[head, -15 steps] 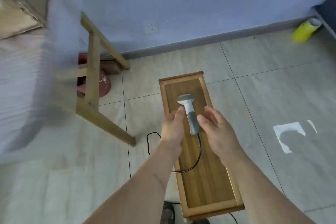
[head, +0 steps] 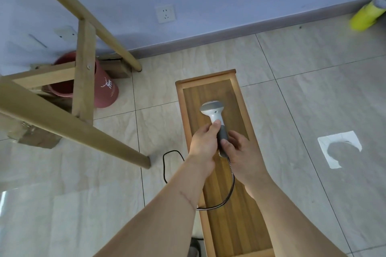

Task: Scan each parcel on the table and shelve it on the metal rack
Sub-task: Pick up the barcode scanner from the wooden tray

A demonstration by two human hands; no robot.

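A handheld barcode scanner [head: 216, 120] sits at the centre of the view, held over a long, narrow wooden bench [head: 234, 183]. The scanner has a wide, rounded white and pale grey head pointing away from the person, and a dark grey handle pointing back toward them. A dark, striped cable [head: 226, 196] leaves the bottom of the handle, curves across the bench top and loops off its left edge onto the floor.

Both bare hands grip the handle. The left hand [head: 203, 142] wraps it from the left, fingers curled closed, thumb lying up toward the scanner's neck. The right hand [head: 240, 150] closes on the lower handle from the right, fingertips pressed against the grey grip.

The bench stands on pale floor tiles [head: 313, 100]. To the left rise the angled legs of a wooden table frame [head: 83, 69], with a pink bucket [head: 104, 89] behind them. A white wall socket [head: 165, 13] is set in the blue wall, and a yellow bottle [head: 366, 16] lies at far right.
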